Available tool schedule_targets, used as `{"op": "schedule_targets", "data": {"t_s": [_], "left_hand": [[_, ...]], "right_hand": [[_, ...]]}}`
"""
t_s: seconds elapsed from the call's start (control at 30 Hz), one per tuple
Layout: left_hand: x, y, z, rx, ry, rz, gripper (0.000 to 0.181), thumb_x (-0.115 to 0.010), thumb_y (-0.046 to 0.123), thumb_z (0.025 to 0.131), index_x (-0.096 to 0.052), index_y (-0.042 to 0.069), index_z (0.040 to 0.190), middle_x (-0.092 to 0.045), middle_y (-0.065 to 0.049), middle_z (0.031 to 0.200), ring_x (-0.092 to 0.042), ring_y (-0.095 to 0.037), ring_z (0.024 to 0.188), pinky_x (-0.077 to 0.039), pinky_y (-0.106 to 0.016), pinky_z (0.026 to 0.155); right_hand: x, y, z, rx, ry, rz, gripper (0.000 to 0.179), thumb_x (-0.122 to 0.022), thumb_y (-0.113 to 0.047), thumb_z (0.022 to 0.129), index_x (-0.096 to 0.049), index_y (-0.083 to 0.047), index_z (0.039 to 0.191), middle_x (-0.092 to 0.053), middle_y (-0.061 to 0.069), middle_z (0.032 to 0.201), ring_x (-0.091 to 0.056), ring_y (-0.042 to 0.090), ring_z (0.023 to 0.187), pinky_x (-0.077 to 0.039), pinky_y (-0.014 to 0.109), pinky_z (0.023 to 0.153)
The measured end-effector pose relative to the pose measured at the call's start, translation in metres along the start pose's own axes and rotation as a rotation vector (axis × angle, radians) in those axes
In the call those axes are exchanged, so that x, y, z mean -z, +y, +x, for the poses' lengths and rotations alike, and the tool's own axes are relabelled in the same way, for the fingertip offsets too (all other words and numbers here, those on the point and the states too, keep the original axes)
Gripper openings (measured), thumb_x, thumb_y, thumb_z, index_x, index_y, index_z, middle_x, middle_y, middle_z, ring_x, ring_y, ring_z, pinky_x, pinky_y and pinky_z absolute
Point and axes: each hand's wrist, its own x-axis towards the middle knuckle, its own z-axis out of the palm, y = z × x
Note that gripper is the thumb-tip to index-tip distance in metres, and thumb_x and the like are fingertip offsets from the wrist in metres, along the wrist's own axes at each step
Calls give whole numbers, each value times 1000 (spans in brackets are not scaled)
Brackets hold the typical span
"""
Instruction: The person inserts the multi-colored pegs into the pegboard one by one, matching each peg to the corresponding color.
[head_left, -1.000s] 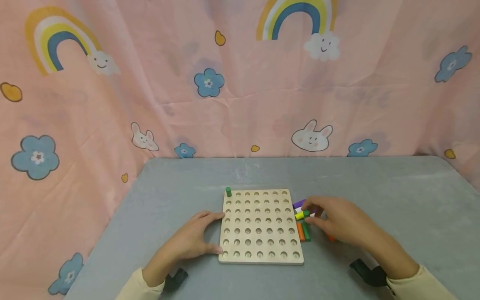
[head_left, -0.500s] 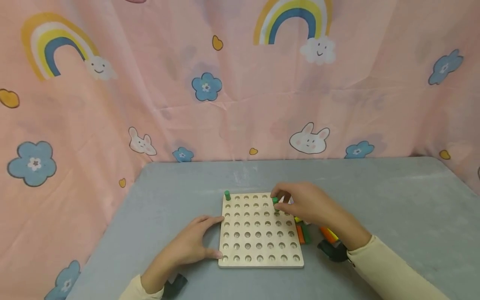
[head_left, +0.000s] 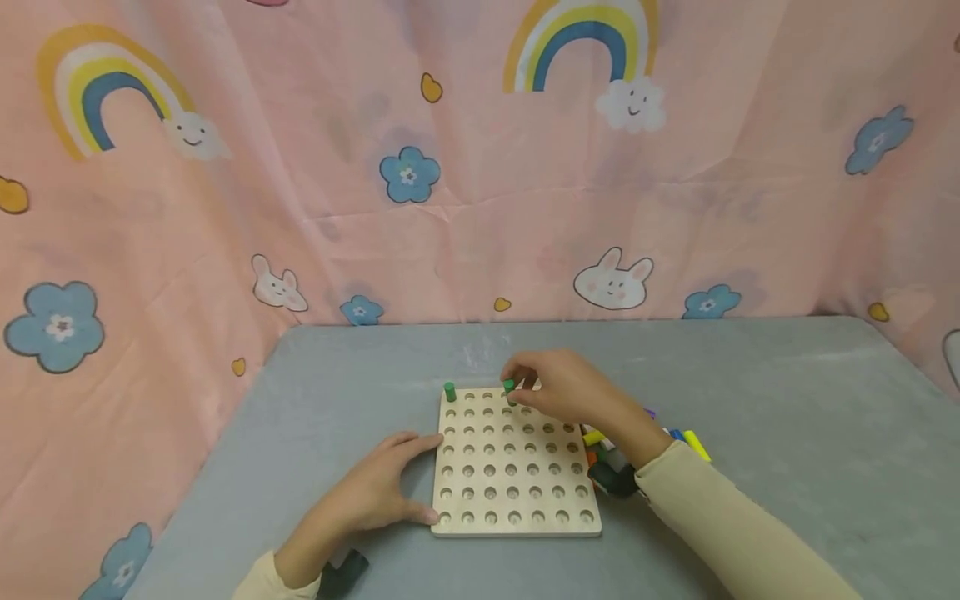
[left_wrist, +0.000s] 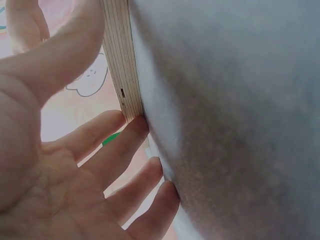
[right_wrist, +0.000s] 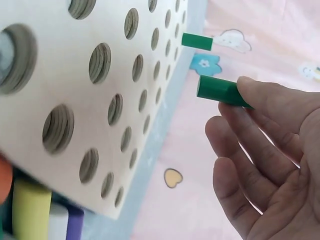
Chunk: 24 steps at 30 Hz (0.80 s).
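A square wooden pegboard (head_left: 517, 527) with rows of round holes lies on the table. One green peg (head_left: 450, 392) stands upright in its far left corner hole. My right hand (head_left: 562, 390) pinches another green peg (head_left: 510, 392) between thumb and fingers over the board's far row. In the right wrist view the held peg (right_wrist: 217, 89) is off the board's surface, its lower end clear of the holes. My left hand (head_left: 375, 487) rests at the board's left side, thumb and fingertips against the edge (left_wrist: 120, 65), fingers fairly straight.
Loose pegs lie right of the board, partly hidden by my right arm: a yellow peg (head_left: 696, 445), a blue peg (head_left: 677, 434), another yellow peg (head_left: 592, 437) and several more. A pink patterned curtain (head_left: 480, 250) hangs behind the grey table (head_left: 787, 433).
My right hand has carried the green peg from the loose pegs on the right, leftward across to the board's far row. The left hand has stayed at the board's left edge.
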Motion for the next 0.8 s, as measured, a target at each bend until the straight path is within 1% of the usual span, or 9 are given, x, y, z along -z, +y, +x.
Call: {"op": "schedule_targets", "data": {"t_s": [0.1, 0.3, 0.53, 0.67, 0.8], "left_hand": [[0, 0, 1, 7, -1, 7, 96, -93, 39, 60, -51, 23, 145, -45, -19, 150, -44, -40, 139, -42, -61, 107], [0, 1, -1, -5, -4, 9, 95, -93, 37, 61, -51, 22, 145, -46, -19, 149, -44, -39, 139, -42, -61, 107], [0, 0, -1, -2, -5, 23, 95, -93, 38, 62, -51, 23, 145, -47, -20, 148, -45, -40, 137, -41, -61, 108], [-1, -1, -1, -8, 0, 29, 95, -93, 37, 61, -51, 23, 145, -47, -20, 148, -45, -40, 137, -41, -62, 107], [-2, 0, 0, 5, -3, 30, 95, -93, 38, 61, -51, 24, 146, -46, -19, 149, -44, -40, 138, -41, -62, 107]], "right_hand": [[-4, -2, 7, -9, 0, 8, 22, -73, -25, 92, -69, -18, 113, -71, -6, 97, -65, 12, 90, -54, 33, 77], [-12, -6, 20, -40, -6, 40, 20, -74, -26, 91, -69, -21, 110, -71, -6, 97, -65, 12, 90, -55, 33, 79], [-17, -13, 34, -39, 4, 89, 19, -76, -24, 88, -72, -19, 106, -75, -6, 97, -67, 10, 89, -56, 31, 82], [-22, -16, 42, -49, 7, 99, 16, -78, -22, 87, -73, -18, 102, -75, -6, 96, -67, 9, 87, -55, 30, 81], [-29, -15, 50, -69, 14, 97, 15, -79, -21, 86, -73, -18, 100, -75, -5, 95, -67, 9, 86, -56, 30, 81]]}}
